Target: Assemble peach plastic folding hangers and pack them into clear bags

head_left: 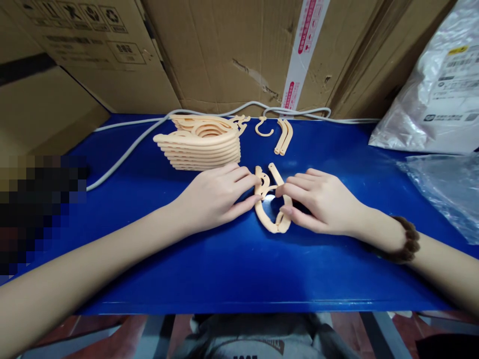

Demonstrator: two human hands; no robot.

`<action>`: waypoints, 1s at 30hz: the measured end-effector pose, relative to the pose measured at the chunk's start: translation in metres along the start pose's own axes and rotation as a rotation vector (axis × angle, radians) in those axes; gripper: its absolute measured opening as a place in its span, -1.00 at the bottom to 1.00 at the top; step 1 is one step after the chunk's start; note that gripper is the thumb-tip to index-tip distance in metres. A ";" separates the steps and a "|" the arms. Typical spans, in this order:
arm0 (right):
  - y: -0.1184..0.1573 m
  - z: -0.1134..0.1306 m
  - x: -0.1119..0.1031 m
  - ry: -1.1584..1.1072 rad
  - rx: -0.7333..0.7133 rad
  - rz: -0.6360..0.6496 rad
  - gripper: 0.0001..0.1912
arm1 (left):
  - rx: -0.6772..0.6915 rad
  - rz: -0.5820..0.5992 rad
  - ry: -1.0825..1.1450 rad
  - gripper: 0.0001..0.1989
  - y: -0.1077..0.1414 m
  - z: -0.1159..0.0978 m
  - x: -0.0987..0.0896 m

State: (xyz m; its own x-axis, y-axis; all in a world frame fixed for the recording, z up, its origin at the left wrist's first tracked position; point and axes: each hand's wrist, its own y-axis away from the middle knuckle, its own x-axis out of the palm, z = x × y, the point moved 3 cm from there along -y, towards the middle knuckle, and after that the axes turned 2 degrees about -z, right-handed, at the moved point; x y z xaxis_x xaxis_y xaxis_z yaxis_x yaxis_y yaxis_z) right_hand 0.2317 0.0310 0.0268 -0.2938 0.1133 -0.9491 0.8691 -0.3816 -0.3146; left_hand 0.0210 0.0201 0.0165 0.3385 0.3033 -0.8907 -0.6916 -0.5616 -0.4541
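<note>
A partly folded cream plastic hanger (266, 218) is on the blue table in front of me, its two arms bent up into a narrow U. My left hand (220, 192) pinches its left arm between thumb and fingers. On the other side, my right hand (316, 199) grips the right arm, with the thumb low and the fingers above. Just beyond the hands lie a loose cream hook (265, 133) and a pair of short curved cream pieces (284, 137). A neat stack of cream hangers (202, 147) stands behind my left hand.
A white cable (127, 152) runs along the table's back and left side. Cardboard boxes (224, 55) form a wall behind the blue table (239, 279). Plastic-wrapped packages (430, 99) and a clear bag (445, 184) lie at the right.
</note>
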 end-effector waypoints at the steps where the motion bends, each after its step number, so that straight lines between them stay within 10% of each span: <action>1: 0.000 0.002 0.000 -0.023 -0.017 0.009 -0.65 | -0.045 0.003 0.032 -0.67 0.000 0.000 0.000; 8: -0.003 0.017 0.006 0.031 -0.095 -0.024 -0.75 | -0.356 0.038 0.185 -0.71 0.001 -0.006 -0.003; 20: -0.002 0.018 0.005 -0.022 -0.115 -0.037 -0.74 | -0.212 0.021 0.261 -0.85 0.005 -0.007 0.001; 30: -0.079 -0.075 -0.003 0.153 0.212 0.075 -0.67 | -0.065 -0.049 0.165 -0.79 0.002 -0.002 0.003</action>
State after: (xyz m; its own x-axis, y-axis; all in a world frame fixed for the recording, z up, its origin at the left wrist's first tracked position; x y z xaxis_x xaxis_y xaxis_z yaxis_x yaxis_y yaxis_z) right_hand 0.1937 0.1297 0.0535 -0.1548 0.2084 -0.9657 0.7787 -0.5758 -0.2491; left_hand 0.0217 0.0178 0.0130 0.4746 0.2042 -0.8562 -0.6308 -0.5995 -0.4927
